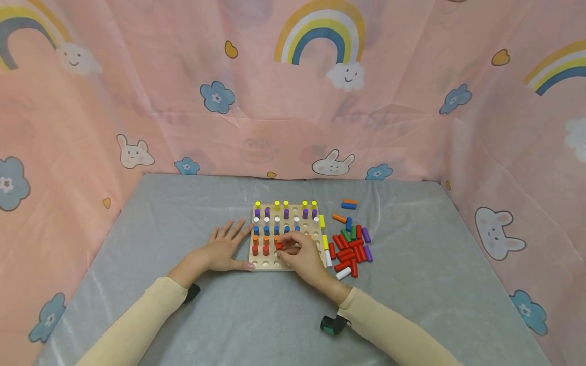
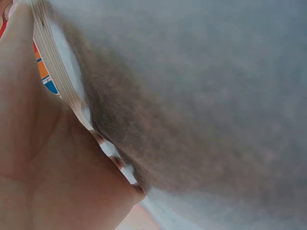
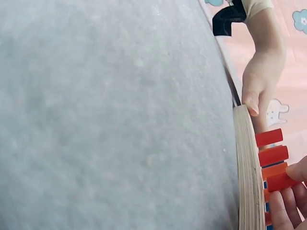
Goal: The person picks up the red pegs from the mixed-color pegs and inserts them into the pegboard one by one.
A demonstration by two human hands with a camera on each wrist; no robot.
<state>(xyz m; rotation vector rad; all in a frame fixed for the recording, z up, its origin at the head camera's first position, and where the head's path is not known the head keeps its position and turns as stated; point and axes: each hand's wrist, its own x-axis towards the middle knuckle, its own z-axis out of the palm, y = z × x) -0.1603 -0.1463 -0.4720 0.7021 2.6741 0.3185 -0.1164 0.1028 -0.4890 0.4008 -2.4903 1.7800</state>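
Note:
A wooden pegboard [image 1: 271, 267] lies on the table, with rows of upright yellow, purple, white, blue, orange and red pegs. My right hand [image 1: 299, 254] is over its near part and pinches a red peg [image 3: 281, 182] between thumb and fingers, beside two red pegs [image 1: 260, 250] standing in the same row. The held peg is upright, close over the board; its lower end is hidden in the head view. Along the board's left edge rests my left hand [image 1: 224, 250], fingers spread and thumb on the near left corner. The right hand covers part of the board's near right area.
Right of the board lies a loose heap of red pegs [image 1: 350, 251] with green, purple and white ones among it. Blue and orange pegs [image 1: 349, 204] lie farther back. Yellow and white pegs [image 1: 325, 242] lie along the board's right edge. Pink printed cloth [image 1: 256, 137] walls the grey table.

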